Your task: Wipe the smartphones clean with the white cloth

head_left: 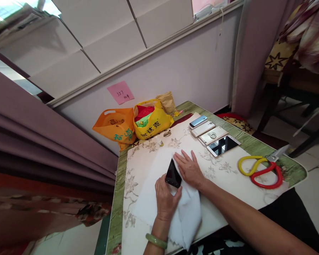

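Observation:
A black smartphone lies tilted on a white cloth spread over the table. My left hand grips the phone's near end, fingers along its left side and thumb at its lower right corner. On the phone's right edge, my right hand rests flat on the cloth with fingers stretched out, pointing away from me. Whether its palm presses a fold of cloth is hidden. A green bangle circles my left wrist.
Several phones, including a white-framed phone, lie in a row at the back right. Scissors with yellow and red handles lie at the right edge. An orange bag and a yellow bag stand at the back against the wall.

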Demonstrator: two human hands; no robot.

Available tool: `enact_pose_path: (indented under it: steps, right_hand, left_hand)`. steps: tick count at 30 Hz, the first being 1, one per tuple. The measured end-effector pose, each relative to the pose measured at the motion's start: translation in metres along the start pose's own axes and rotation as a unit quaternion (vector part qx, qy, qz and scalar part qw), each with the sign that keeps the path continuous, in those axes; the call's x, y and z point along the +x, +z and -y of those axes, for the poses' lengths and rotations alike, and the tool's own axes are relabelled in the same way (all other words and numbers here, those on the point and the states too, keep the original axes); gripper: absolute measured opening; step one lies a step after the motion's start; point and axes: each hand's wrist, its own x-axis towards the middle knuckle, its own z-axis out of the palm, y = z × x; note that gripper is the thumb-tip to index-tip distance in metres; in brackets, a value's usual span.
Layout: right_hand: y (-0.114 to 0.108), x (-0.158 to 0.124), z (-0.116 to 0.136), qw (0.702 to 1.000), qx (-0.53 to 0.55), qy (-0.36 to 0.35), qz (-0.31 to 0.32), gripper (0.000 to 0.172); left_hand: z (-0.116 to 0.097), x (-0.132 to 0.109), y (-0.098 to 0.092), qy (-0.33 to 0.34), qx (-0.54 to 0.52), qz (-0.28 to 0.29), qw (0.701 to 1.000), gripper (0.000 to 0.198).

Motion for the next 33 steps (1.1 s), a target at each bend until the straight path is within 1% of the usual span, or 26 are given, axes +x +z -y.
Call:
enact_pose_path:
  steps: [1,2,3,6,8,11,14,16,17,19,21,22,23,24,26,28,29,30,31,32,33]
  right_hand:
    - [0.000,0.000,0.000,1.000,0.004,-0.026,0.003,0.049]
    - [0.000,0.001,0.001,0.999,0.006,-0.037,0.001,0.049]
    - [0.000,0.001,0.001,1.000,0.005,-0.029,-0.005,0.049]
    - [-0.001,0.000,0.002,0.998,-0.017,0.056,-0.033,0.044]
    - [-0.002,-0.002,0.002,0.995,-0.036,0.083,-0.038,0.038]
    - [-0.005,-0.006,0.002,0.993,-0.057,0.087,-0.047,0.028]
    - [-0.008,-0.009,0.002,0.995,-0.045,0.072,-0.060,0.023]
    - [-0.008,-0.010,0.002,0.998,-0.004,0.032,-0.057,0.021]
    - [-0.008,-0.011,0.002,0.999,0.025,-0.004,-0.048,0.019]
    - [-0.006,-0.012,0.003,0.991,0.090,-0.102,-0.013,0.016]
    - [-0.004,-0.013,0.004,0.970,0.142,-0.196,0.029,0.015]
    - [-0.003,-0.013,0.005,0.962,0.154,-0.221,0.044,0.015]
    - [-0.002,-0.012,0.004,0.962,0.153,-0.221,0.050,0.015]
    - [-0.002,-0.011,0.003,0.970,0.140,-0.192,0.045,0.016]
    - [-0.003,-0.009,0.001,0.994,0.083,-0.072,0.009,0.021]
    - [-0.005,-0.007,-0.002,0.998,0.017,0.053,-0.032,0.027]
    - [-0.006,-0.007,-0.003,0.995,-0.005,0.089,-0.043,0.029]
    - [-0.007,-0.007,-0.003,0.994,-0.016,0.099,-0.046,0.030]
    - [-0.007,-0.007,-0.003,0.996,-0.012,0.085,-0.040,0.031]
    - [-0.008,-0.008,-0.002,0.999,0.004,0.048,-0.023,0.031]
    - [-0.007,-0.009,-0.001,1.000,0.031,-0.005,0.000,0.030]
  left_hand:
    - [0.001,-0.001,0.001,0.006,-0.001,-0.004,1.000,0.069]
    - [0.001,-0.001,0.001,0.011,0.000,-0.008,1.000,0.069]
    - [0.002,-0.002,0.002,0.014,0.003,-0.012,1.000,0.069]
    - [0.001,-0.002,0.002,0.011,0.020,-0.018,1.000,0.068]
    - [0.000,0.000,0.001,-0.001,0.033,-0.011,0.999,0.066]
    - [-0.001,0.001,0.000,-0.016,0.044,0.010,0.999,0.067]
    - [0.001,0.000,0.001,-0.026,0.056,0.024,0.998,0.073]
    - [0.004,-0.002,0.003,-0.039,0.067,0.026,0.997,0.074]
    - [0.006,-0.003,0.005,-0.049,0.071,0.028,0.996,0.072]
    - [0.010,-0.006,0.008,-0.068,0.073,0.038,0.994,0.066]
    - [0.013,-0.007,0.010,-0.081,0.067,0.051,0.993,0.059]
    - [0.013,-0.007,0.010,-0.086,0.064,0.055,0.993,0.058]
    - [0.013,-0.007,0.010,-0.091,0.061,0.059,0.992,0.057]
    - [0.012,-0.007,0.010,-0.097,0.059,0.061,0.992,0.058]
    - [0.010,-0.005,0.009,-0.107,0.056,0.061,0.991,0.061]
    - [0.008,-0.004,0.009,-0.107,0.051,0.055,0.991,0.064]
    - [0.007,-0.003,0.009,-0.102,0.048,0.050,0.992,0.065]
    - [0.007,-0.003,0.009,-0.097,0.045,0.043,0.993,0.065]
    - [0.007,-0.003,0.009,-0.092,0.043,0.037,0.994,0.066]
    - [0.007,-0.003,0.009,-0.088,0.041,0.032,0.995,0.066]
    - [0.008,-0.004,0.009,-0.083,0.041,0.029,0.995,0.066]
